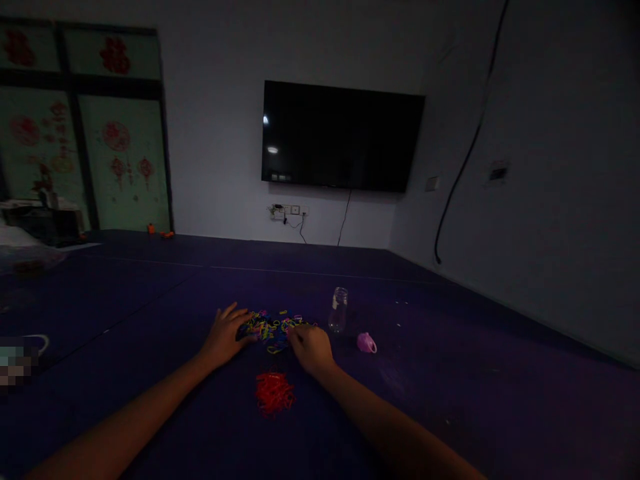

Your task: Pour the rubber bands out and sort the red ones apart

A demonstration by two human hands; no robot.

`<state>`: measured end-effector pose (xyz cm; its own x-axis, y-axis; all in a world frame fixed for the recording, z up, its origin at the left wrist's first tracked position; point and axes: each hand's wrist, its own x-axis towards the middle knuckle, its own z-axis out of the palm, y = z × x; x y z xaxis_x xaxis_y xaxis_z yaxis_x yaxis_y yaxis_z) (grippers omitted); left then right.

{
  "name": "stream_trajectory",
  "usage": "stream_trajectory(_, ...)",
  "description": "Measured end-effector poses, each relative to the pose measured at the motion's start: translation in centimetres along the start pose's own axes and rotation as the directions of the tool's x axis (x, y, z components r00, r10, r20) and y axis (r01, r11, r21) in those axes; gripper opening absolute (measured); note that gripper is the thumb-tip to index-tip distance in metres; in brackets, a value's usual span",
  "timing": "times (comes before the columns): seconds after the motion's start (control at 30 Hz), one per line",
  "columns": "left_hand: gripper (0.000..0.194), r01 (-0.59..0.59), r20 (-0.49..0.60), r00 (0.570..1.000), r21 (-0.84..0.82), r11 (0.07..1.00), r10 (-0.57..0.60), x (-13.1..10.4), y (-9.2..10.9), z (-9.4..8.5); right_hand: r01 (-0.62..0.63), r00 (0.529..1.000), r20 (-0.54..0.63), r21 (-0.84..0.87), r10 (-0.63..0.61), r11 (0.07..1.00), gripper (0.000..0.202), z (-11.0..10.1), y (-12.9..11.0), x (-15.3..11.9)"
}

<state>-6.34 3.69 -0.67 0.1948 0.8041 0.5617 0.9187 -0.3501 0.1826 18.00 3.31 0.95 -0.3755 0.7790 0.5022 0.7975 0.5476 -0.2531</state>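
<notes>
A spread-out pile of small multicoloured rubber bands (270,328) lies on the dark purple surface between my hands. My left hand (226,337) rests at the pile's left edge, fingers apart and thumb touching the near side. At the right edge is my right hand (311,347), its fingers curled inward over the bands; whatever they may pinch is hidden. Nearer to me sits a separate heap of red rubber bands (274,393). Just beyond my right hand stands a clear bottle (339,312), uncapped, with a pale patch on its side. A pink cap with a ring (367,343) lies right of it.
The purple surface (425,387) runs back to a wall with a television (343,137) and sockets. Small orange objects (167,235) lie at the far left. A clear plastic bag (30,257) is at the left edge. A black cable (463,167) hangs on the right wall.
</notes>
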Motion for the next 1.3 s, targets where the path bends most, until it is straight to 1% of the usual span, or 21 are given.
stream_trajectory(0.07,0.049,-0.003,-0.045,0.999,-0.01,1.0,0.002,0.1,-0.2,0.1,-0.095,0.994,-0.044,0.099,0.1,0.991,0.043,0.2,0.5,0.1)
stream_trajectory(0.13,0.051,-0.06,-0.057,0.997,-0.042,0.997,0.057,0.1,0.0,-0.1,-0.149,0.985,-0.054,0.202,0.163,0.968,0.05,0.4,1.0,0.2)
stream_trajectory(0.17,0.052,-0.104,-0.045,0.994,-0.061,0.993,0.101,0.1,0.2,-0.2,-0.15,0.985,-0.044,0.243,0.165,0.958,0.052,0.4,1.1,0.2)
stream_trajectory(0.23,0.052,-0.195,0.003,0.981,-0.092,0.977,0.196,0.0,0.8,-0.5,-0.09,0.995,-0.011,0.276,0.097,0.957,0.052,0.5,1.1,0.1)
stream_trajectory(0.27,0.05,-0.232,0.032,0.971,-0.101,0.967,0.236,-0.1,1.1,-0.7,-0.037,0.999,0.011,0.259,0.035,0.965,0.05,0.4,1.0,0.1)
stream_trajectory(0.33,0.045,-0.274,0.074,0.957,-0.099,0.957,0.281,-0.3,1.5,-0.8,0.082,0.993,0.067,0.16,-0.094,0.984,0.043,0.3,0.5,-0.1)
stream_trajectory(0.4,0.04,-0.274,0.092,0.956,-0.074,0.959,0.28,-0.4,1.7,-0.8,0.163,0.977,0.134,0.032,-0.166,0.986,0.038,0.0,0.0,-0.2)
stream_trajectory(0.43,0.038,-0.26,0.096,0.96,-0.056,0.964,0.265,-0.4,1.7,-0.8,0.181,0.971,0.161,-0.017,-0.176,0.983,0.037,-0.1,-0.3,-0.3)
stream_trajectory(0.5,0.037,-0.211,0.1,0.972,-0.018,0.977,0.211,-0.4,1.6,-0.6,0.185,0.968,0.185,-0.066,-0.17,0.981,0.036,-0.5,-0.8,-0.3)
stream_trajectory(0.57,0.04,-0.139,0.1,0.985,0.015,0.99,0.137,-0.4,1.4,-0.4,0.159,0.974,0.174,-0.075,-0.144,0.984,0.035,-0.8,-1.1,-0.3)
stream_trajectory(0.63,0.045,-0.063,0.088,0.994,0.042,0.997,0.059,-0.3,1.3,-0.3,0.097,0.986,0.143,-0.083,-0.084,0.992,0.035,-1.1,-1.3,-0.2)
stream_trajectory(0.7,0.048,0.004,0.064,0.998,0.066,0.998,-0.008,-0.3,1.2,-0.3,-0.016,0.995,0.099,-0.118,0.027,0.993,0.036,-1.4,-1.3,-0.2)
stream_trajectory(0.77,0.045,0.037,0.06,0.997,0.081,0.996,-0.042,-0.3,1.2,-0.4,-0.143,0.986,0.065,-0.164,0.155,0.976,0.037,-1.5,-1.2,-0.1)
stream_trajectory(0.83,0.042,0.015,0.088,0.996,0.071,0.997,-0.021,-0.3,1.3,-0.4,-0.225,0.969,0.057,-0.197,0.24,0.954,0.038,-1.6,-1.1,0.0)
stream_trajectory(0.87,0.04,-0.016,0.107,0.994,0.059,0.998,0.01,-0.3,1.3,-0.4,-0.229,0.966,0.069,-0.203,0.247,0.952,0.038,-1.5,-1.0,0.0)
stream_trajectory(0.9,0.039,-0.053,0.126,0.991,0.044,0.998,0.047,-0.3,1.3,-0.3,-0.21,0.969,0.089,-0.203,0.232,0.956,0.037,-1.5,-1.0,0.0)
stream_trajectory(0.97,0.037,-0.109,0.145,0.984,0.022,0.994,0.105,-0.4,1.3,-0.2,-0.128,0.978,0.139,-0.186,0.155,0.974,0.037,-1.3,-1.0,0.1)
stream_trajectory(1.03,0.039,-0.123,0.137,0.983,0.014,0.992,0.12,-0.4,1.2,-0.1,-0.035,0.984,0.17,-0.152,0.061,0.988,0.036,-1.2,-1.0,0.1)
stream_trajectory(1.1,0.041,-0.134,0.118,0.984,0.0,0.991,0.133,-0.4,1.2,-0.1,-0.003,0.988,0.154,-0.128,0.023,0.992,0.034,-1.1,-1.0,0.0)
stream_trajectory(1.23,0.038,-0.233,0.147,0.961,-0.033,0.972,0.235,-0.5,1.3,-0.2,-0.094,0.989,0.101,-0.162,0.111,0.982,0.031,-0.9,-0.7,0.0)
stream_trajectory(1.3,0.036,-0.23,0.17,0.958,-0.015,0.973,0.229,-0.5,1.3,-0.1,-0.089,0.986,0.124,-0.174,0.111,0.981,0.031,-0.8,-0.5,0.1)
